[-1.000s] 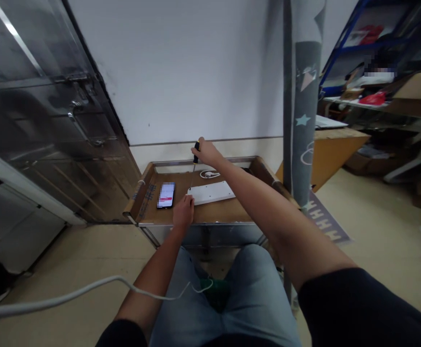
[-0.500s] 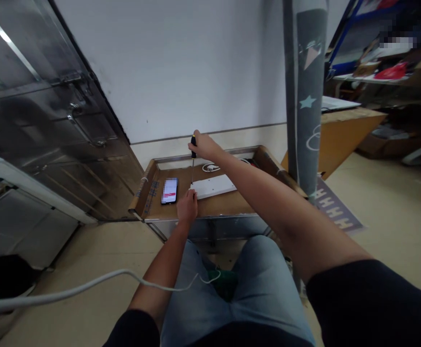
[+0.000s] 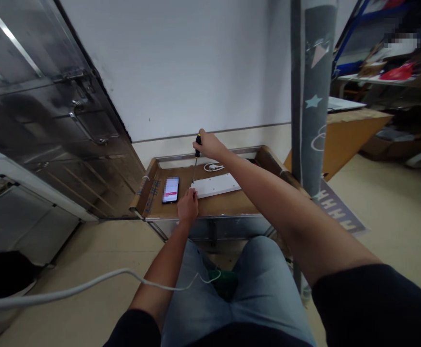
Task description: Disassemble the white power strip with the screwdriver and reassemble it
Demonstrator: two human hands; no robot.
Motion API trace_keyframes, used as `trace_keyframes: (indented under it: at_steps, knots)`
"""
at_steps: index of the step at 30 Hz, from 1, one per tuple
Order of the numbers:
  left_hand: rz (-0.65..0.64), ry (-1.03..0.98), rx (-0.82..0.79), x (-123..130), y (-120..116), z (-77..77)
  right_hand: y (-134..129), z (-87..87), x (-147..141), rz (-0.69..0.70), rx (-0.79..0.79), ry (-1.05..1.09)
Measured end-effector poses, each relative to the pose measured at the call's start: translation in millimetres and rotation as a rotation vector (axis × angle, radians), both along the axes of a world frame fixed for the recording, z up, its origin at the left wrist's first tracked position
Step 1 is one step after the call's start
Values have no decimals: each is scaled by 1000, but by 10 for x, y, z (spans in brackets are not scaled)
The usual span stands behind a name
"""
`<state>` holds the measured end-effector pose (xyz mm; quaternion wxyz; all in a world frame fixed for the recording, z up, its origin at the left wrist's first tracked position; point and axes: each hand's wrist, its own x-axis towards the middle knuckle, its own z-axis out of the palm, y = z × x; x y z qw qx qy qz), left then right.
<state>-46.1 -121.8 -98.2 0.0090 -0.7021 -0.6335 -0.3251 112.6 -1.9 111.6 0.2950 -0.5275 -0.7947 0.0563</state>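
- Our left hand [image 3: 187, 206] rests on the near left corner of the white plastic strip [image 3: 215, 185], which lies flat; we cannot tell how tightly its fingers close.
- Our right hand [image 3: 208, 145] is closed around the dark handle of a screwdriver [image 3: 197, 146], with the shaft pointing down at the strip's left end. We cannot tell whether the tip touches.
- Caution: a slipping tip could skid toward our left hand, just beside it.
- Caution: a sideways push could shift the unfixed-looking strip.
- The phone [image 3: 170, 189] lies left of the strip on the cardboard lining [image 3: 228, 207] of the metal cart.
- A small white cable [image 3: 212, 167] lies beyond the strip.
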Motion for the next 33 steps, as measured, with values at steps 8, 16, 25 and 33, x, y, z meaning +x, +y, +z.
trace_keyframes:
  at_steps: [8, 16, 25, 33]
  knots:
    - [0, -23, -9, -2, 6, -1, 5, 0, 57, -13, -6, -29]
    - [2, -41, -16, 0, 4, 9, -66, 63, 31, 89, 5, -101]
    - [3, -38, -24, -7, 15, 1, -184, 283, -293, 385, -6, -233]
    - [4, -26, -46, 15, -16, 51, -112, 481, -190, 252, -138, -297]
